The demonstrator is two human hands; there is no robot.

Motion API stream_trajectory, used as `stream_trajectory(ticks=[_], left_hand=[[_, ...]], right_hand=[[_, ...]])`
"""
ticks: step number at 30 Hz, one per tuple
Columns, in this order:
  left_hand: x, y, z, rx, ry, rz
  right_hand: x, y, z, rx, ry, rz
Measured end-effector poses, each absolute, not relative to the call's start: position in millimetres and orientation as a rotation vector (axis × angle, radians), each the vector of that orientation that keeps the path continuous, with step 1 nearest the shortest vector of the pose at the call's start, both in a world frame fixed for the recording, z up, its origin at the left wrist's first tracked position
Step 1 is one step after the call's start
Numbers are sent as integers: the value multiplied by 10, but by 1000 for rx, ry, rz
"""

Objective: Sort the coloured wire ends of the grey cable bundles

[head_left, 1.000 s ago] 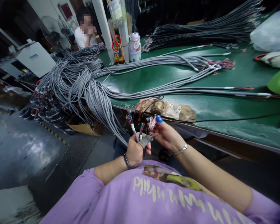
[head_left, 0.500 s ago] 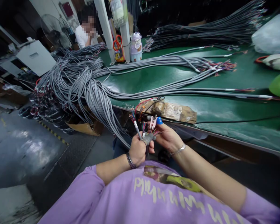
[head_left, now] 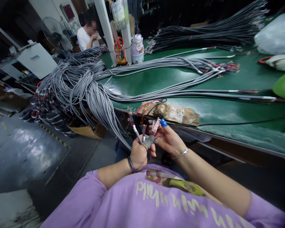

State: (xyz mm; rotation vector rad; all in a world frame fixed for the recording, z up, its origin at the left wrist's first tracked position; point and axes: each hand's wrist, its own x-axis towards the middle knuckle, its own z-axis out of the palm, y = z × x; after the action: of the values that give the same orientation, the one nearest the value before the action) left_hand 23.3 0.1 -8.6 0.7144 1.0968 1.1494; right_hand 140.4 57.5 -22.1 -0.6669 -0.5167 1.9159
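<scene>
My left hand [head_left: 138, 155] is closed around grey cables [head_left: 137, 134] in front of the bench edge. Their ends point up and fan out into thin coloured wires [head_left: 143, 128]. A worn grey wrapping [head_left: 148, 142] lies across the top of this grip, partly covering the cables. Just to the right, my right hand [head_left: 171, 142] pinches a small pale pink clip [head_left: 156, 125] at the wire tips. A blue cover [head_left: 163, 123] sits on one of its fingertips. Which wires the clip touches is too small to make out.
Long grey cables [head_left: 80, 84] lie heaped on the green bench [head_left: 142, 77] and hang over its edge. A taped wooden block [head_left: 180, 113] sits at the front edge. Black cables [head_left: 204, 31], orange-handled scissors [head_left: 119, 44] and a lilac bottle [head_left: 137, 49] stand farther back. A person [head_left: 85, 34] sits beyond.
The pink clip has tilted to the right between my right fingers. The cable ends in my left hand have shifted slightly left. Both hands keep their grip.
</scene>
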Motion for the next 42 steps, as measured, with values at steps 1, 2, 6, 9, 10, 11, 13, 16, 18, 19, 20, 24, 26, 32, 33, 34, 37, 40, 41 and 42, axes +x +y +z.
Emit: stream_trajectory(ticks=[1, 2, 6, 9, 10, 11, 13, 16, 18, 19, 20, 24, 26, 32, 33, 34, 37, 40, 41, 42], left_hand=[[229, -8, -89, 718, 1093, 1154], [225, -18, -95, 723, 1089, 1157], [190, -62, -151, 756, 1087, 1156], [152, -88, -201, 774, 1097, 1159], [141, -93, -215, 777, 1102, 1161], [133, -96, -229, 781, 1106, 1163], [125, -99, -252, 796, 1114, 1165], [124, -99, -272, 835, 1117, 1157], [120, -97, -278, 860, 1118, 1135], [113, -94, -279, 875, 1117, 1117], [102, -90, -280, 893, 1112, 1091], [32, -67, -287, 985, 1073, 931], [-2, -59, -293, 1019, 1064, 880], [-6, -62, -294, 972, 1052, 976], [4, -63, -290, 957, 1055, 996], [14, -63, -285, 942, 1062, 1015], [45, -61, -276, 901, 1079, 1065], [71, -57, -287, 872, 1065, 1101], [77, -56, -293, 862, 1058, 1111], [82, -56, -301, 853, 1053, 1120]], right_hand=[[1407, 571, -218, -669, -487, 1924], [1411, 565, -217, -670, -459, 1934], [1468, 536, -224, -646, -425, 1983], [1553, 478, -231, -648, -575, 2049], [1581, 447, -231, -660, -646, 2064], [1604, 412, -229, -676, -722, 2067], [1628, 334, -218, -725, -876, 2024], [1606, 238, -184, -867, -1062, 1824], [1574, 208, -152, -945, -1122, 1688], [1561, 203, -135, -955, -1139, 1649], [1553, 203, -119, -949, -1157, 1636], [1561, 225, -88, -930, -1259, 1669], [1571, 236, -95, -968, -1302, 1648], [1532, 241, -109, -1012, -1257, 1592], [1523, 239, -103, -1013, -1247, 1579], [1515, 237, -98, -1019, -1239, 1568], [1501, 234, -86, -1080, -1217, 1530], [1495, 236, -93, -1141, -1201, 1514], [1494, 237, -100, -1147, -1193, 1520], [1494, 238, -110, -1144, -1183, 1529]])
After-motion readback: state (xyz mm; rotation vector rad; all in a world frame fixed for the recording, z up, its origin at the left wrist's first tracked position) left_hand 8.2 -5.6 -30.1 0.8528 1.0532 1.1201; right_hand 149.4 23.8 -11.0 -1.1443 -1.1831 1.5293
